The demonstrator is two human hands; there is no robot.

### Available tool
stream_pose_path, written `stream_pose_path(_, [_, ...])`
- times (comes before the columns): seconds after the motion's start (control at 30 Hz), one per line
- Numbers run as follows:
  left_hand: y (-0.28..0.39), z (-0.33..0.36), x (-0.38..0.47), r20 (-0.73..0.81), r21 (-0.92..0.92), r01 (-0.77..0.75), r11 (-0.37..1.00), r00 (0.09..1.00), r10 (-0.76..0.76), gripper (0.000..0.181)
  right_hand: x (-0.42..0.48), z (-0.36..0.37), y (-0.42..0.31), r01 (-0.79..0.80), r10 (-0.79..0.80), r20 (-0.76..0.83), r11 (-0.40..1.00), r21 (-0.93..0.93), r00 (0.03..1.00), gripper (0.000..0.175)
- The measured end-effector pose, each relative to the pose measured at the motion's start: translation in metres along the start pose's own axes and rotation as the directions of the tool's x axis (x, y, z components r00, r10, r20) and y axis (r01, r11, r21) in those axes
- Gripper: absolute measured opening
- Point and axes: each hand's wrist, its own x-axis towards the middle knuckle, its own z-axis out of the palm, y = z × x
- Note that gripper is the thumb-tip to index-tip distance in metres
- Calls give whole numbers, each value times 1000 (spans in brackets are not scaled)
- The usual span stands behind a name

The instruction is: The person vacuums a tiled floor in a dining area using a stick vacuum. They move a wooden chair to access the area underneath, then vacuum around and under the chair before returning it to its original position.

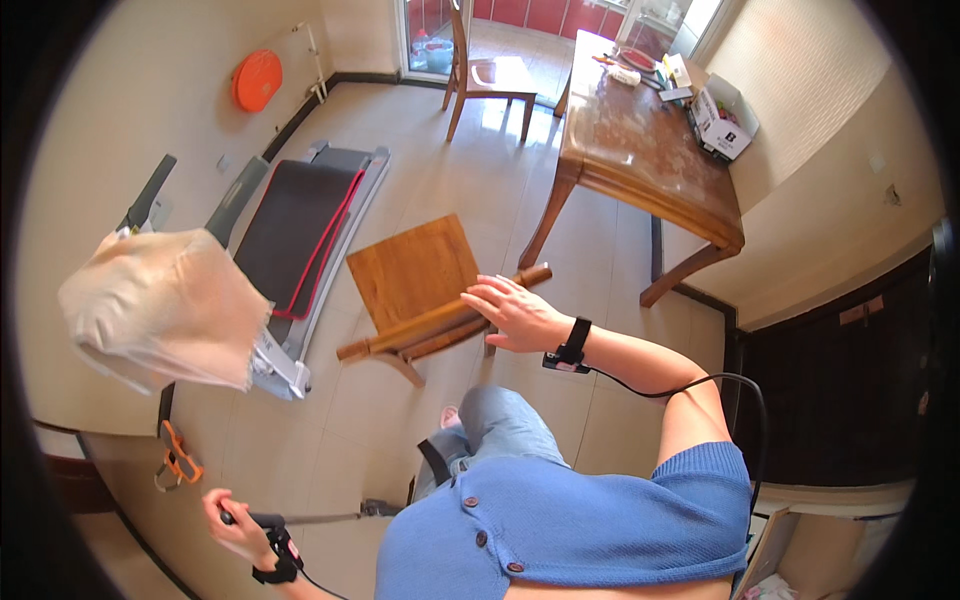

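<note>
My right hand (517, 313) is on or just over the top rail of a wooden chair (420, 277), its fingers extended and nothing held in it. The chair stands before me with its back towards me. At the lower left, my left hand (234, 525) is closed around the black handle (259, 519) of a long thin pole (322, 517). The pole runs towards a black fitting (379, 508) beside my body; its far part is hidden. Each wrist wears a black strap with a small device and a cable.
A treadmill (375, 176) with a folded dark mat (304, 225) and a cloth-covered console (169, 300) stands left. A wooden table (637, 142) carrying a box (724, 124) is at right, another chair (499, 79) beyond. An orange object (180, 454) lies lower left.
</note>
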Motion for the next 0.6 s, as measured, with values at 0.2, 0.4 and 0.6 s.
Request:
stream_pose_path(0.2, [14, 39, 27, 9, 72, 71, 995, 997, -72, 9, 30, 29, 70, -74, 54, 379, 997, 38, 924, 45])
stream_pose_path(0.4, [45, 75, 30, -237, 244, 222, 944, 957, -164, 15, 66, 56, 92, -308, 80, 752, 937, 168, 654, 40])
stream_pose_path(0.6, [44, 99, 29, -295, 247, 206, 947, 947, -129, 14, 68, 50, 89, -392, 68, 744, 880, 270, 665, 31])
